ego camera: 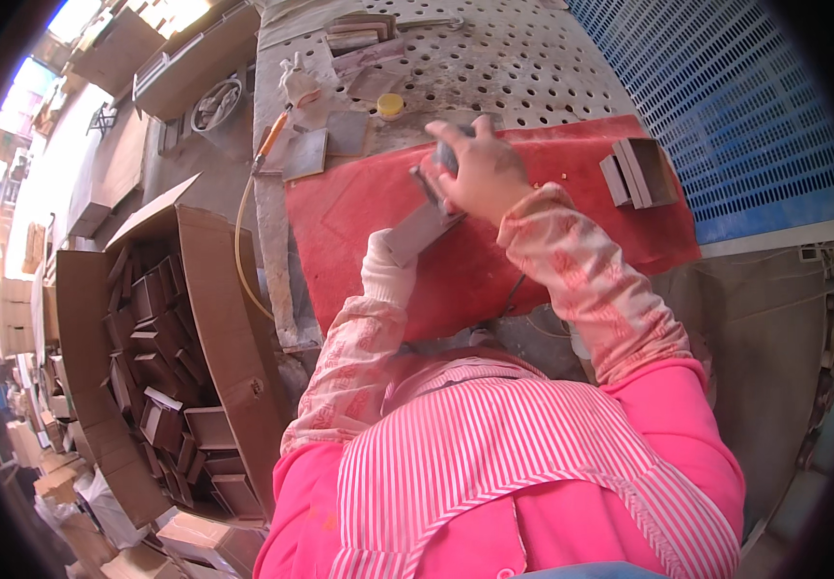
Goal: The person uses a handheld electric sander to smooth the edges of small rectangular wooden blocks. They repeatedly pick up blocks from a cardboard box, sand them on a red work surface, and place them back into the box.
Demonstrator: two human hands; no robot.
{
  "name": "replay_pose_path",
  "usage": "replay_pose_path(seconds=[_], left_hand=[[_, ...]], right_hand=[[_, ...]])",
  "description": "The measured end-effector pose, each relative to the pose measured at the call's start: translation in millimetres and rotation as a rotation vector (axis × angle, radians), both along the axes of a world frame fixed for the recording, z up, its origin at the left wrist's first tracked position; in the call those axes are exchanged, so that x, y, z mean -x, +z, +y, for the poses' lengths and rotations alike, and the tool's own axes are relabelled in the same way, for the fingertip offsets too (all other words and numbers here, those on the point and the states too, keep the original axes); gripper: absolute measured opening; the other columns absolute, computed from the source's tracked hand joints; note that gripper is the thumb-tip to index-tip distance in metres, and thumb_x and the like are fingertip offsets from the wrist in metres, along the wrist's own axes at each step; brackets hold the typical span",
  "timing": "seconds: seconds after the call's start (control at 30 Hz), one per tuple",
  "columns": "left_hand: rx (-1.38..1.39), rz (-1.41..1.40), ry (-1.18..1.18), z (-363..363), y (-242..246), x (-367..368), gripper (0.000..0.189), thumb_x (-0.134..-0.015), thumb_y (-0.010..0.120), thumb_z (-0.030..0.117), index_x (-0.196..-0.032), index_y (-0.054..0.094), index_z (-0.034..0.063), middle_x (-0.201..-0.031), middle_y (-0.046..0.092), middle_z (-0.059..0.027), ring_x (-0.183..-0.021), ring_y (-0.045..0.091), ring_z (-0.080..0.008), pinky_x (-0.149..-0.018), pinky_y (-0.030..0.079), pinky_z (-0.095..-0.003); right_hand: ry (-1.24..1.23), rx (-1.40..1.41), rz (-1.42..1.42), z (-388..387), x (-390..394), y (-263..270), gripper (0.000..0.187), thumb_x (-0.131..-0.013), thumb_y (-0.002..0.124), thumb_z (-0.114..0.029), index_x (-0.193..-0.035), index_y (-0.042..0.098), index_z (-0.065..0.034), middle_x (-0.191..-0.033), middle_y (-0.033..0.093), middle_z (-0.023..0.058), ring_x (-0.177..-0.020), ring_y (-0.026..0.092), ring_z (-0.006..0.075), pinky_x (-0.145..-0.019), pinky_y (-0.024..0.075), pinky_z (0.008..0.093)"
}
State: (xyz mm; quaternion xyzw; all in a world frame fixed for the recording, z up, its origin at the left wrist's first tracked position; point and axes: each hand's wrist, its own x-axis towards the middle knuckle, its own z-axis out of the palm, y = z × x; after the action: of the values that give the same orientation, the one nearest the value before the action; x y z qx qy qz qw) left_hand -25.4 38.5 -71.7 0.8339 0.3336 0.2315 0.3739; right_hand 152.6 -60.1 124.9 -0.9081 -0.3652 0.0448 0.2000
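My left hand (388, 269), in a white knit glove, grips a small grey-brown wooden box (418, 233) above a red cloth (359, 250). The box hides most of its fingers. My bare right hand (484, 172) is closed around a dark rounded tool (447, 155), which could be a small sander; the palm covers much of it. This hand is right at the box's upper end, where an edge of it shows under the fingers. Whether the tool touches the box cannot be told. Small wooden boxes (643, 174) stand together at the cloth's right end.
Left of the bench stands a cardboard carton (225, 318) full of brown wooden boxes. An air blow gun (270, 141) with a yellow hose, flat sanding sheets (306, 154), a yellow-lidded jar (389, 106) and a glove (299, 81) lie on the perforated bench (525, 65). Blue slatted panel (743, 108) at right.
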Motion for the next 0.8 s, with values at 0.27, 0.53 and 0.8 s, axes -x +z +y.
replay_pose_path(seconds=[0.27,0.53,0.8], left_hand=[[0.087,0.026,-0.012,-1,1,3,0.048,-0.085,0.087,0.024,-0.123,0.058,0.0151,-0.1,0.076,-0.0165,-0.093,0.075,-0.0422,-0.077,0.06,-0.051],[0.46,-0.14,-0.136,3,8,-10,0.048,-0.086,0.087,0.024,-0.122,0.058,0.013,-0.099,0.077,-0.0161,-0.093,0.076,-0.0401,-0.077,0.06,-0.0484],[0.136,0.095,-0.07,7,5,-5,0.046,-0.087,0.087,0.025,-0.121,0.058,0.0124,-0.096,0.077,-0.0144,-0.093,0.077,-0.0379,-0.077,0.061,-0.0458]], right_hand=[[0.196,0.093,-0.047,-61,-3,6,0.065,-0.087,0.079,-0.028,-0.149,0.059,-0.0338,-0.129,0.054,0.0213,-0.106,0.068,0.046,-0.094,0.0582,0.0541],[0.479,0.028,0.001,-16,84,8,0.044,-0.098,0.07,-0.032,-0.142,0.066,-0.0312,-0.126,0.059,0.0214,-0.102,0.068,0.0468,-0.09,0.0583,0.0555],[0.304,0.075,0.029,-10,33,13,0.05,-0.096,0.072,-0.04,-0.144,0.064,-0.0261,-0.131,0.058,0.0252,-0.105,0.07,0.0484,-0.093,0.059,0.0536]])
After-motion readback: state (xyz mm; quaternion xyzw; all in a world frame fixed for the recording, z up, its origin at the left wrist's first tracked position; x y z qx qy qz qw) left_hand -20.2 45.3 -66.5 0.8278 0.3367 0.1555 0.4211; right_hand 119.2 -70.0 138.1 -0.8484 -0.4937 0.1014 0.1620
